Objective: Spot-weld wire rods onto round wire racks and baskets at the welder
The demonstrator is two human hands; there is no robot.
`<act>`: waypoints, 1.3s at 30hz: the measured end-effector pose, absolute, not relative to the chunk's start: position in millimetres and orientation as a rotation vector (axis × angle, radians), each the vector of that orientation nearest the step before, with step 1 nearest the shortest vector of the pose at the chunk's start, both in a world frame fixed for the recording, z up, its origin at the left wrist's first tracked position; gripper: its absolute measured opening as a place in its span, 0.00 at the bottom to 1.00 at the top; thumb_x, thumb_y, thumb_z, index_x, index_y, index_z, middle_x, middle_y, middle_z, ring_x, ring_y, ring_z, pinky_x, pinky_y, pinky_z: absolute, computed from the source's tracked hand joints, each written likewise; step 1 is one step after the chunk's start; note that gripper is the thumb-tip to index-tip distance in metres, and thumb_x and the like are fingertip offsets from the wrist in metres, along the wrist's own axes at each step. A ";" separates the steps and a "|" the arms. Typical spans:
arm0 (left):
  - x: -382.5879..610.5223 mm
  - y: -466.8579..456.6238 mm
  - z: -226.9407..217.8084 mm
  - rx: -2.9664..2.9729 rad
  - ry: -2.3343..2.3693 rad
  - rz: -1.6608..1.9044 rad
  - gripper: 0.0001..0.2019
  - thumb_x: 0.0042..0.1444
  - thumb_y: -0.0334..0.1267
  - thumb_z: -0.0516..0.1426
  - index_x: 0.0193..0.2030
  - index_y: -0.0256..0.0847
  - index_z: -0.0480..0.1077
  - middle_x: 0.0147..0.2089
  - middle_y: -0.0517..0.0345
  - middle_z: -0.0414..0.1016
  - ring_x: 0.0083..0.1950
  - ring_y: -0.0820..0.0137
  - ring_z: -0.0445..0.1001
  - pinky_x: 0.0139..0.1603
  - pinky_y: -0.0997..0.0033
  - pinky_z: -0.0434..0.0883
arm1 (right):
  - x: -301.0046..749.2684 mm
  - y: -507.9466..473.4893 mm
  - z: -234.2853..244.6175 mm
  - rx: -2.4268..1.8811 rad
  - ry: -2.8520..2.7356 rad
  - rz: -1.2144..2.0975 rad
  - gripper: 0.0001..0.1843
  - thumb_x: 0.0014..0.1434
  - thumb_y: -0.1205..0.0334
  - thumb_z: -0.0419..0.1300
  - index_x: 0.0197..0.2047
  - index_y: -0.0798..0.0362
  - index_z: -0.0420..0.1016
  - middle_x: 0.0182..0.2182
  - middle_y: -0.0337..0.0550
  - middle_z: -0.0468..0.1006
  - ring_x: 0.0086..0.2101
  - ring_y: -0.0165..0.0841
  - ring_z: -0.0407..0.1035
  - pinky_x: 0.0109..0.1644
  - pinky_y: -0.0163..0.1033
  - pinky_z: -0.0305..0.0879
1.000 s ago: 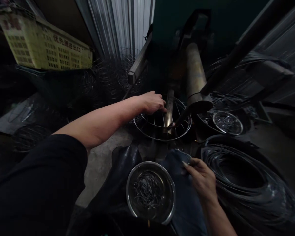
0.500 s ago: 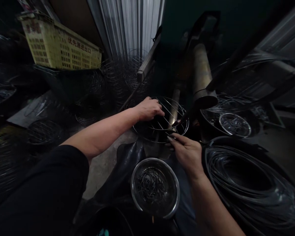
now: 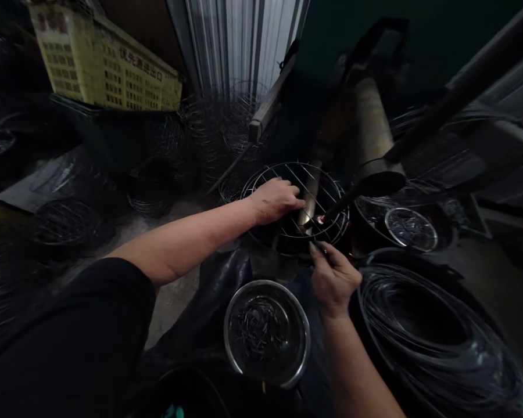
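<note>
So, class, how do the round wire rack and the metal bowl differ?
The wire rack is openwork; the metal bowl has solid walls. The left hand is on the wire rack; the metal bowl, holding thin wire pieces, is touched by neither hand. Both have round rims.

Dim light leaves the background in deep shadow as corrugated metal (image 3: pixel 244 46) shows palest, highlights edge a steel bowl (image 3: pixel 287 363) and blur smears the stretched outer edges.

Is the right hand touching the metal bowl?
Apart. In the head view, dark cloth shows plainly between the right hand and the metal bowl.
</note>
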State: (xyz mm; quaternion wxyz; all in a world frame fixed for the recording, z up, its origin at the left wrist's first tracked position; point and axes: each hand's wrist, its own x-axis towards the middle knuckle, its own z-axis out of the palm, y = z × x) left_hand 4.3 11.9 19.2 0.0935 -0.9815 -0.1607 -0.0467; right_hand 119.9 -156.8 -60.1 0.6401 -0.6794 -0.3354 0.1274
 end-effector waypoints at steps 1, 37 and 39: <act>7.7 12.8 18.4 -2.913 -0.472 -0.144 0.18 0.62 0.30 0.49 0.53 0.43 0.76 0.44 0.46 0.77 0.45 0.61 0.73 0.45 0.61 0.64 | 121.2 -157.0 -62.1 -1.546 -0.768 0.266 0.12 0.48 0.53 0.69 0.32 0.53 0.84 0.28 0.41 0.83 0.30 0.35 0.77 0.37 0.39 0.73; 29.0 42.9 20.6 -3.142 -0.630 -0.155 0.24 0.52 0.23 0.53 0.52 0.45 0.78 0.45 0.54 0.79 0.46 0.65 0.76 0.41 0.68 0.66 | 145.1 -141.4 -52.5 -1.370 -0.644 0.532 0.14 0.48 0.57 0.72 0.35 0.56 0.82 0.27 0.39 0.81 0.24 0.34 0.78 0.30 0.37 0.76; 27.6 47.8 19.8 -3.154 -0.662 -0.170 0.27 0.50 0.24 0.55 0.57 0.48 0.75 0.49 0.55 0.79 0.50 0.64 0.75 0.43 0.68 0.67 | 145.5 -153.4 -46.8 -1.414 -0.659 0.478 0.15 0.50 0.55 0.71 0.38 0.56 0.81 0.28 0.40 0.81 0.27 0.34 0.79 0.32 0.37 0.77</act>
